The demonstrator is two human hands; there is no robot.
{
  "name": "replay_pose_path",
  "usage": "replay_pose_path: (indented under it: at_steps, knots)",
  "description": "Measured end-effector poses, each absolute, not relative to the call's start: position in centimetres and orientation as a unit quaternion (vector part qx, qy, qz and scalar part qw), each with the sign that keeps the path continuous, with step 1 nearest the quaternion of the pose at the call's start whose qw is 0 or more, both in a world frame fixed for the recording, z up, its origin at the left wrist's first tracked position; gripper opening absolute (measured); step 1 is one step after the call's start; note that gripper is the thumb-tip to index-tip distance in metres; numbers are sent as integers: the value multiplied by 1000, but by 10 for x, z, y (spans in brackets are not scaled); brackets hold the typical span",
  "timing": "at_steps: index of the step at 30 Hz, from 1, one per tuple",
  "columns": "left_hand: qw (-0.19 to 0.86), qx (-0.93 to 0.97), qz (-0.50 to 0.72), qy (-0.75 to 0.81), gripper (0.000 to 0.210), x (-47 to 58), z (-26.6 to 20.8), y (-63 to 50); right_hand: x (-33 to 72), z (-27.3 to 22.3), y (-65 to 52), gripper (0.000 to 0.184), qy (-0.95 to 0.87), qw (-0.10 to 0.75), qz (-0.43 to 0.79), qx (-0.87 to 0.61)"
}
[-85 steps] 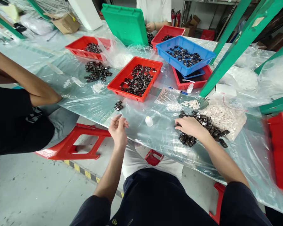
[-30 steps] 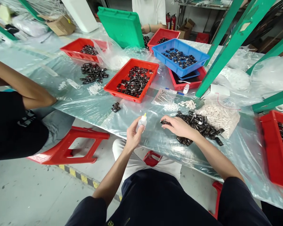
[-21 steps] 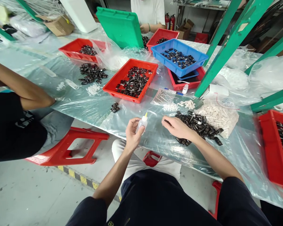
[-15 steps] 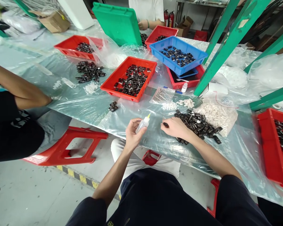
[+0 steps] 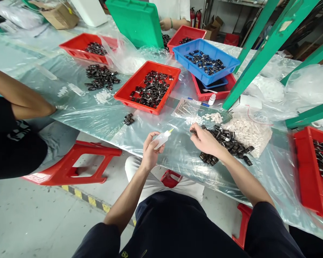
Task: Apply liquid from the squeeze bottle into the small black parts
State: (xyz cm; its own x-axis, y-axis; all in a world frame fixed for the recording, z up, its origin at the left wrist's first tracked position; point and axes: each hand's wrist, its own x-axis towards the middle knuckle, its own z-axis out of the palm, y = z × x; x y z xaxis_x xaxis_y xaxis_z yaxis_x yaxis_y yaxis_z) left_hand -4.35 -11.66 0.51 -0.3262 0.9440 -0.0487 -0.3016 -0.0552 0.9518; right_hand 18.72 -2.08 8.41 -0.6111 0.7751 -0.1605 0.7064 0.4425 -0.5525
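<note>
Squeeze bottle point(image 5: 162, 139), translucent white with a yellow nozzle, is gripped in the left hand point(image 5: 150, 152), fingers wrapped around its body; it tilts, nozzle toward the far right. The right hand point(image 5: 206, 141) has its fingers curled narrow, pinching a small black part point(image 5: 193, 132) that is mostly hidden. This hand is at the left side of a heap of black parts point(image 5: 231, 143) on the plastic-covered table point(image 5: 174, 161). Loose white pieces point(image 5: 193, 119) lie just beyond it, and a bag of cream-coloured pieces point(image 5: 249, 132) lies right of the heap. Farther off, a red tray point(image 5: 138, 107) holds more black parts; to its right is a blue tray point(image 5: 188, 68), also with black parts. At left, a co-worker's elbow point(image 5: 47, 110) is at the table's edge.
</note>
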Motion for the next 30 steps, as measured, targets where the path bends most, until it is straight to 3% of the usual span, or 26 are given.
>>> replay_pose_path:
  at_steps: [5, 13, 21, 30]
  knots:
    - [457, 315, 683, 474, 45, -41, 22, -115, 188, 86, -20, 25, -818, 172, 381, -395]
    - [425, 289, 726, 456, 56, -36, 40, -115, 180, 84, -28, 27, -751, 177, 553, -314]
    - [409, 281, 738, 457, 53, -34, 47, -115, 179, 76, -28, 23, -754, 229, 555, -265]
    - [397, 310, 728, 465, 52, -37, 46, -115, 180, 75, -30, 21, -789, 231, 509, -255]
